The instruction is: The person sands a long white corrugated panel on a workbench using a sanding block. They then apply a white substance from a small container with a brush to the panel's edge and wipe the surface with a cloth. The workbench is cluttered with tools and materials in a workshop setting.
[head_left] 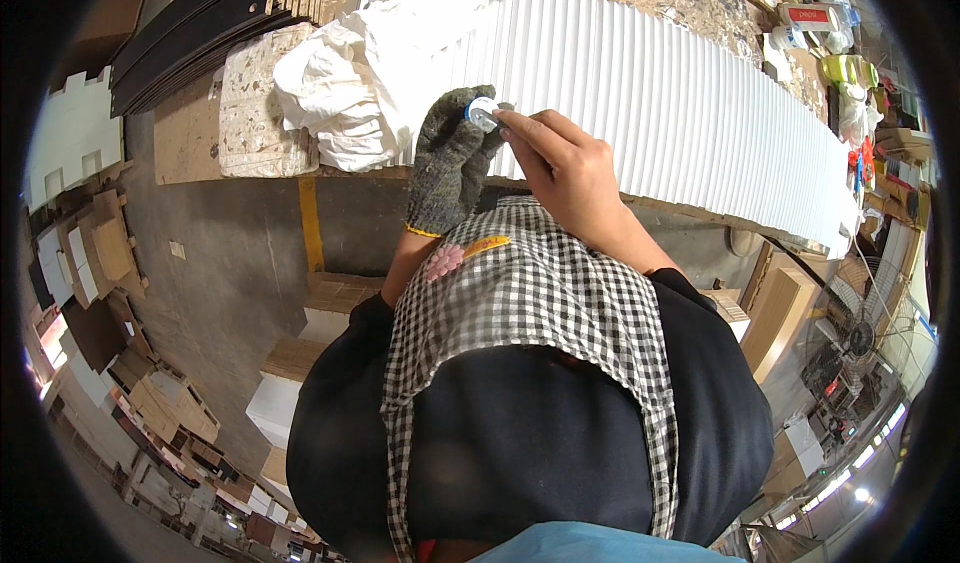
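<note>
In a dark grey knit glove, my left hand (pixel 450 158) is closed around a small round clear-and-white object with a blue rim (pixel 481 114), perhaps a small roll or lid. My bare right hand (pixel 572 168) reaches in from the right, thumb and forefinger pinched together at its edge. Anything between those fingertips is too small to make out. Both hands are over the near edge of a long row of white strips or panels (pixel 620 93), packed side by side on the bench. A crumpled white cloth (pixel 345 83) lies just left of the glove.
Dark slats (pixel 190 38) are stacked at the far left of the workbench, beside a worn pale block (pixel 265 103). Bags and bottles clutter the far right. On the right stand a tan board stack (pixel 785 308) and a black fan (pixel 858 338); cartons (pixel 285 403) stand at my left.
</note>
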Available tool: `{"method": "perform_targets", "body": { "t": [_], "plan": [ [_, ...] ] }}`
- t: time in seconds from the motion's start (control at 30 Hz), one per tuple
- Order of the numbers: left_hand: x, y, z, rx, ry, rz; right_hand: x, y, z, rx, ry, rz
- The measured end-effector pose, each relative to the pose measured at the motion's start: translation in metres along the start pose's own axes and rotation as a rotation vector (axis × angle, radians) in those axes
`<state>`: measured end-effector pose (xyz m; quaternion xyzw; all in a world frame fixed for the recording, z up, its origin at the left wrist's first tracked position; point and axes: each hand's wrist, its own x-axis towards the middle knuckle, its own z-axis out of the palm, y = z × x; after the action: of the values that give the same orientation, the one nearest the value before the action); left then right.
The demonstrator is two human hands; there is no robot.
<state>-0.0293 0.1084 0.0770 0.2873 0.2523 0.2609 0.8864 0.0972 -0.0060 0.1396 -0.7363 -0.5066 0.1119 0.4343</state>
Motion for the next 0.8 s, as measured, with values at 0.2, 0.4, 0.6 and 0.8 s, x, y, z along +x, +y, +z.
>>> {"method": "perform_targets", "body": {
  "t": [0.2, 0.4, 0.6, 0.8],
  "plan": [
    [0.000, -0.004, -0.004, -0.081, -0.059, -0.014, 0.000, 0.009, -0.002, 0.244, -0.053, 0.193],
    [0.000, -0.006, -0.006, -0.118, -0.071, 0.006, 0.001, 0.008, -0.012, 0.660, -0.142, 0.652],
    [0.003, -0.006, -0.007, -0.083, -0.081, 0.014, -0.001, 0.011, -0.007, 0.460, -0.058, 0.412],
    [0.003, -0.005, -0.004, -0.064, -0.089, 0.023, 0.003, 0.003, -0.012, 0.250, -0.086, 0.266]
  ]
}}
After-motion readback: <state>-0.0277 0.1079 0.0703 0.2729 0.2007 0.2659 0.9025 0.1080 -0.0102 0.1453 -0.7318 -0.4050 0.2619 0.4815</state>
